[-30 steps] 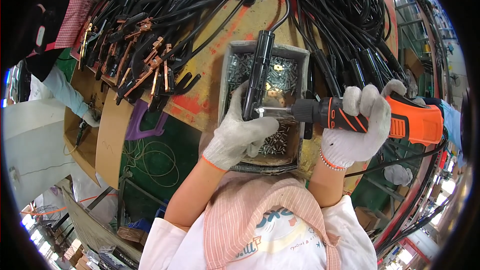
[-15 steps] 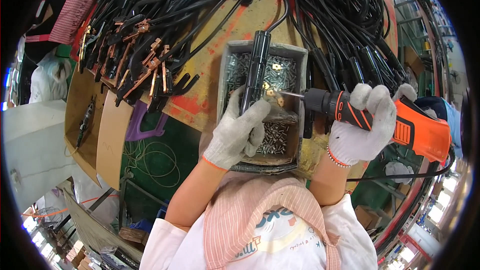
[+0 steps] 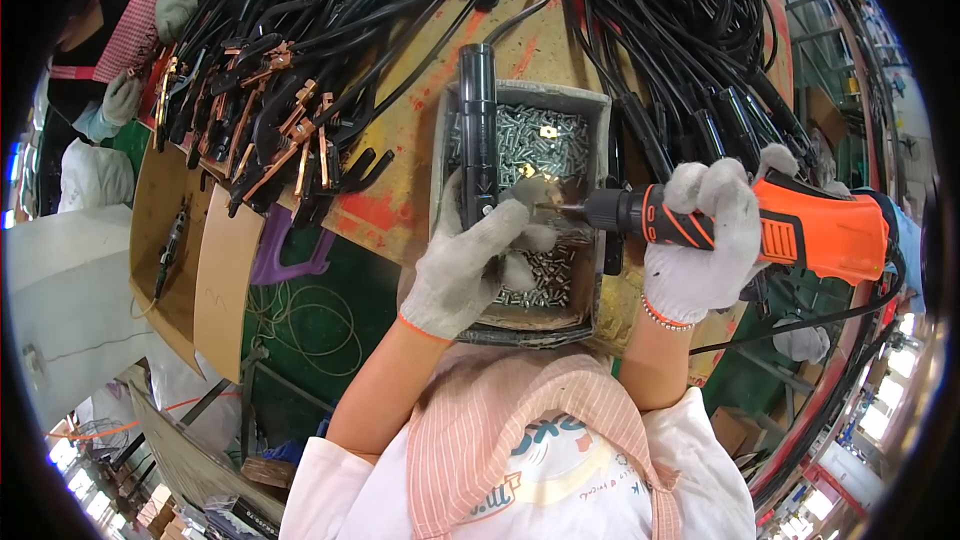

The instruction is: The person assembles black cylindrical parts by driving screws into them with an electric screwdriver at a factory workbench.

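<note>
Both my hands wear light knitted gloves. My left hand (image 3: 460, 275) is closed around the lower end of a shiny black cylindrical handle (image 3: 478, 120), whose cable runs off from its far end. My right hand (image 3: 715, 230) grips an orange and black electric screwdriver (image 3: 815, 225), held level with its bit pointing left. The bit's tip is close to my left fingertips; whether it touches anything there, I cannot tell. Beneath both lies a grey box (image 3: 601, 140) of small silver screws (image 3: 515, 130), with a few brass-coloured pieces (image 3: 548, 132) on top.
Black cables (image 3: 670, 30) are heaped at the back right of the worn yellow table (image 3: 395, 210). Black holders with copper jaws (image 3: 300, 125) pile up at the left. A cardboard box (image 3: 215, 270) stands beyond the left edge. At the far left are another person's gloved hands (image 3: 175, 10).
The black handle has shifted left and stands straighter in the view. My right hand has brought the screwdriver left, nearer my left fingers. The other person's gloved hands have come further into view.
</note>
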Demonstrator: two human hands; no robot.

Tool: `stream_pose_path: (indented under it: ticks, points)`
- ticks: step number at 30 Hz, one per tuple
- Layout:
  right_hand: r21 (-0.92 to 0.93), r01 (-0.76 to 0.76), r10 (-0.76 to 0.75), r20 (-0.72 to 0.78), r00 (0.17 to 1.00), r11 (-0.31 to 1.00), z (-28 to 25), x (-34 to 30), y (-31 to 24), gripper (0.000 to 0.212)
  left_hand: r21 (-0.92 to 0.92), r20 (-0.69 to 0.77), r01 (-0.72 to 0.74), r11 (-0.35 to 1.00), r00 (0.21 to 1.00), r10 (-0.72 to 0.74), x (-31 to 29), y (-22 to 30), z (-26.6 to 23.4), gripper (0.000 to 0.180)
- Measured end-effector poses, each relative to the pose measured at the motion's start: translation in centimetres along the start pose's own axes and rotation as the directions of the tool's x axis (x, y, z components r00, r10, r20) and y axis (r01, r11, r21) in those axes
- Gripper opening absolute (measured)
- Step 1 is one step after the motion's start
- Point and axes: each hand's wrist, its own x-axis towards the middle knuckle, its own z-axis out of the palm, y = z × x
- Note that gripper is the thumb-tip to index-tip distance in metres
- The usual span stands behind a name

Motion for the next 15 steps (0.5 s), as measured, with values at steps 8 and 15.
stream_pose_path:
  ticks: [8, 15]
  points:
    - [0.167, 0.063, -0.076, 0.074, 0.994, 0.984, -0.7, 0.7, -1.0, 0.048, -0.146, 0.054, -0.014, 0.989, 0.998, 0.023, 0.8, -1.7, -0.7, 0.059]
    - [0.279, 0.135, -0.148, 0.029, 0.989, 0.951, 0.3, 0.0, -2.2, 0.058, -0.056, 0.084, 0.016, 0.998, 0.996, -0.011, 0.8, -1.1, -1.0, 0.075]
